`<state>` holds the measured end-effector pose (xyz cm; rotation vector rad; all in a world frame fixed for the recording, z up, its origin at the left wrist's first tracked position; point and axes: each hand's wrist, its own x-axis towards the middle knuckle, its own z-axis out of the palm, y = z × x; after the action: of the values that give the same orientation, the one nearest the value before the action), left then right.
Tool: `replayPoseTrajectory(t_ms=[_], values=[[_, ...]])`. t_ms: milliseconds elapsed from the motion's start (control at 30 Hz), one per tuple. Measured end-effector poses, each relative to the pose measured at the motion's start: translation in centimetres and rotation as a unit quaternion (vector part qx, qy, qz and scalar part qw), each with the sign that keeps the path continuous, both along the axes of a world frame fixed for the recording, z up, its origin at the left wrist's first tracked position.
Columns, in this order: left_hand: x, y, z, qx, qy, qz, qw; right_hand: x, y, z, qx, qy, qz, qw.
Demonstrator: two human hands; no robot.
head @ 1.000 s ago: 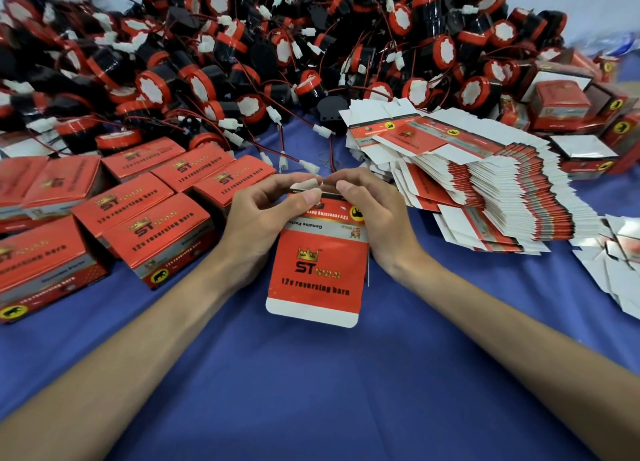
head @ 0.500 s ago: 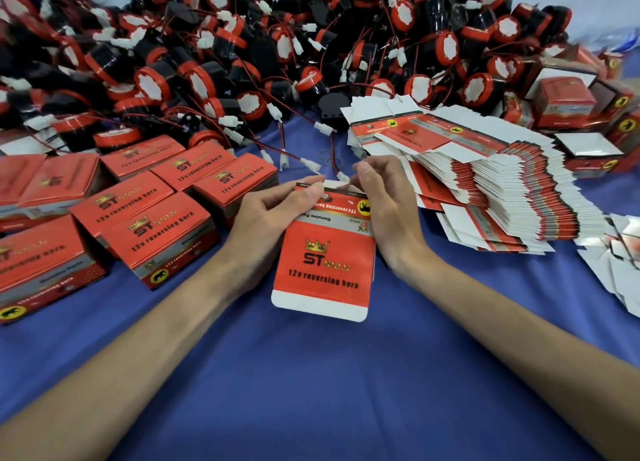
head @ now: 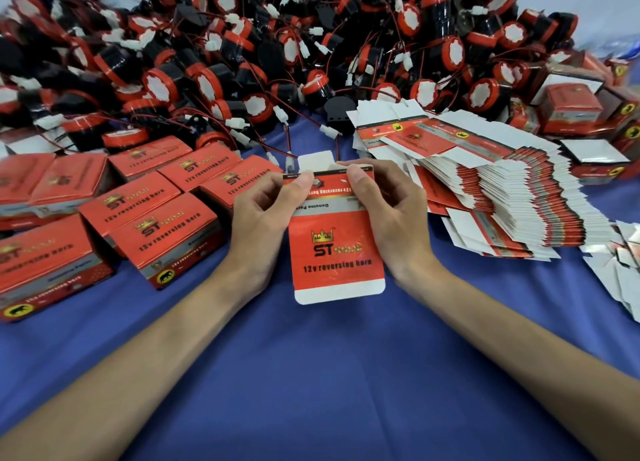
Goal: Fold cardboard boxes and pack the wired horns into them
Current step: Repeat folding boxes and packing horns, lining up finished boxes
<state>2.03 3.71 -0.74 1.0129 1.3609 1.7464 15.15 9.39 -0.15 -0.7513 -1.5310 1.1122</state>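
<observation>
Both hands have moved since a second ago. Back then they were close together at the top of the flat box. Now they sit a bit apart, and a white flap (head: 313,161) has popped up at the top edge between them.

The left hand (head: 266,215) pinches the top left corner of the cardboard box (head: 337,253), thumb on the front and fingers curled behind. The right hand (head: 391,215) holds the top right corner the same way. The box hangs between the two hands over the blue cloth (head: 311,374). I cannot tell if its bottom touches the cloth. I think the box is only starting to open up, so it is not ready for a horn yet.

On the front is a gold crown, then "ST" with a small gold word that looks like "GOLD", then "12v reversing horn". Near the thumbs, upside down, I can read "Genuine Par" and "12v reversing horn" again.

Left of the left hand sit folded boxes (head: 156,211) with the same words and a yellow round mark with a black animal. Right of the right hand is a big stack of flat boxes (head: 502,197). Past the fingertips lies a heap of wired horns (head: 277,62), black and red, with white plugs (head: 282,114) on thin wires.
</observation>
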Motion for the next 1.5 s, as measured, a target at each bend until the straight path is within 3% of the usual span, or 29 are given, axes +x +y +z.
replayPoseTrajectory(t_ms=[200, 600, 900, 1100, 1500], values=[[0.3, -0.1, 0.4, 0.004, 0.027, 0.013, 1.0, -0.2, 0.4, -0.1, -0.127, -0.005, 0.045, 0.991], [0.8, -0.6, 1.2, -0.032, -0.018, -0.071, 0.997, 0.3, 0.8, -0.1, -0.1, 0.008, 0.054, 0.994], [0.2, -0.4, 0.5, -0.012, 0.018, -0.061, 0.998, 0.0, 0.7, -0.3, -0.105, 0.011, 0.049, 0.993], [0.1, -0.2, 0.3, 0.025, 0.034, -0.054, 0.998, 0.0, 0.5, -0.3, -0.042, 0.018, 0.06, 0.997], [0.3, -0.2, 0.4, -0.004, 0.034, -0.057, 0.998, 0.1, 1.0, -0.8, -0.089, 0.005, 0.064, 0.994]])
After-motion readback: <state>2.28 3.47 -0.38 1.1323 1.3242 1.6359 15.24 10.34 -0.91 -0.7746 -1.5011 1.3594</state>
